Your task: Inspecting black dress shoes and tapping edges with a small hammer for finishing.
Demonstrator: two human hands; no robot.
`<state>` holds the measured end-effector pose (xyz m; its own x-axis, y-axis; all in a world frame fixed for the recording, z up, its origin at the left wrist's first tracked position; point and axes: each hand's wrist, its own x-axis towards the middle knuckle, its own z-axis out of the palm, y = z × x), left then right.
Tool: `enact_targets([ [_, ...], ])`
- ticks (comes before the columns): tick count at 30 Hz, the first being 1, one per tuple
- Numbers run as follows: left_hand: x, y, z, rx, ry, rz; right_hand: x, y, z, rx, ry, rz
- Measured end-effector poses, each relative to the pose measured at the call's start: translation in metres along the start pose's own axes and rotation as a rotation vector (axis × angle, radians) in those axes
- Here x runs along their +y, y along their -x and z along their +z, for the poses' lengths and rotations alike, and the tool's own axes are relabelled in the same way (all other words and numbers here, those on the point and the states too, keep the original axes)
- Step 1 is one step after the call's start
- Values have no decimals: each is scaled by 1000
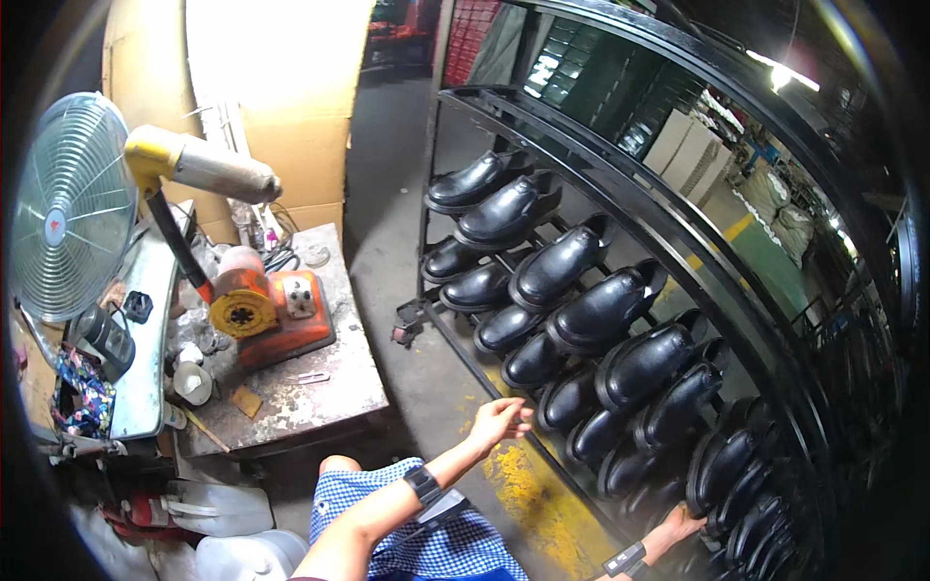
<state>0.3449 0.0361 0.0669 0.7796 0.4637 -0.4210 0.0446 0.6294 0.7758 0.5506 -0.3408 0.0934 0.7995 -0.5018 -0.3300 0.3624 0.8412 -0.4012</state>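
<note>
My left hand (501, 423) hangs in front of the shoe rack, fingers curled in, and I see nothing in it. Lower and to the right, my right hand (676, 528) is at the toe of a black leather shoe (722, 467) near the rack's close end; its fingers close on the lower edge of the toe and are partly hidden. Rows of glossy black shoes (639, 366) rest tilted on the bars of the black metal rack (581, 145), toes toward me. A dark band with a small device is on each wrist.
At left, a worn workbench (354, 387) carries an orange machine (286, 315) with a yellow wheel guard and a raised arm. A large fan (73, 208) stands behind it. White plastic jugs (228, 508) are on the floor below. Yellow paint (528, 484) marks the floor beside the rack.
</note>
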Motion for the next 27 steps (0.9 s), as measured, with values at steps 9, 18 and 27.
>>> enact_targets([
  [9, 10, 43, -65, 132, 41, 5, -13, -49, -14, 79, -5, 19],
  [18, 3, 33, -61, 70, 154, -62, -18, -39, -9, 58, -13, 119],
  [27, 69, -61, 31, -53, 293, 145, -21, -36, -12, -30, 101, 100],
])
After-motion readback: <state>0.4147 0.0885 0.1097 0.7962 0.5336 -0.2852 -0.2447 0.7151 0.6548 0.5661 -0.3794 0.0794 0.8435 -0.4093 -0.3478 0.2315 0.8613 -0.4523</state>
